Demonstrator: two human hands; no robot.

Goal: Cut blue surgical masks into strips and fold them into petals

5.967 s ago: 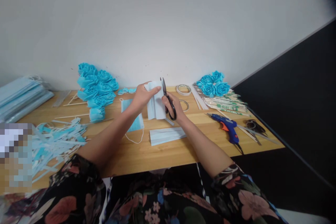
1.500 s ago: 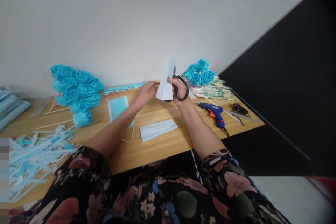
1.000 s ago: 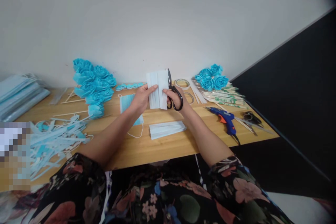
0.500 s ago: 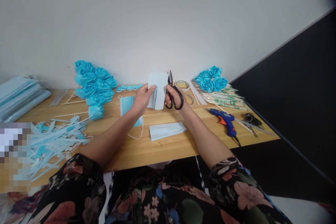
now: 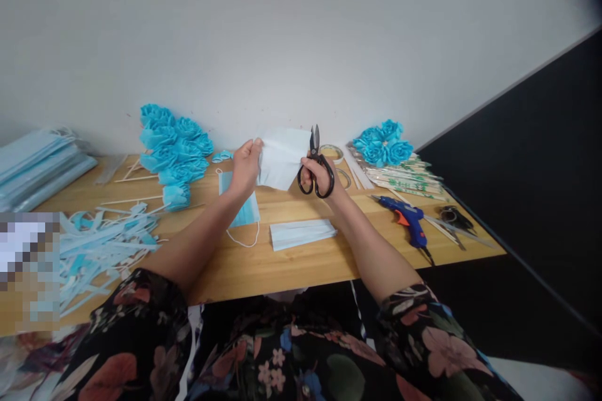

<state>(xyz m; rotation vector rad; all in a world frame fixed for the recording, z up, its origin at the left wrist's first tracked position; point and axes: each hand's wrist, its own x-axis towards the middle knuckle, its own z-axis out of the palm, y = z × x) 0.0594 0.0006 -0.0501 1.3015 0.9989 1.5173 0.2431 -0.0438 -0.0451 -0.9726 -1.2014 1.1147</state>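
Note:
Between my two hands a pale blue face mask sheet [image 5: 283,156] without ear loops is spread out above the table. My left hand [image 5: 245,169] pinches its left edge. The fingers of my right hand [image 5: 320,174] grip its right edge and also hold black-handled scissors [image 5: 315,140], whose blades point up beside the sheet. Under my left wrist lies a blue face mask [image 5: 247,210] with white ear loops. A flat, pale mask piece [image 5: 302,235] rests on the table below the hands.
Blue fabric flowers [image 5: 174,147] on sticks lie left, above a heap of cut mask strips [image 5: 106,238]. Stacked masks [image 5: 32,166] sit far left. More blue flowers [image 5: 384,143], tape rolls [image 5: 332,153], wrapped sticks [image 5: 409,175] and a blue glue gun [image 5: 409,219] are right.
The mask sheet has been pulled open wider, its pleats flattening. My left hand has moved left, and my right hand with the scissors slightly right. The view has shifted a little.

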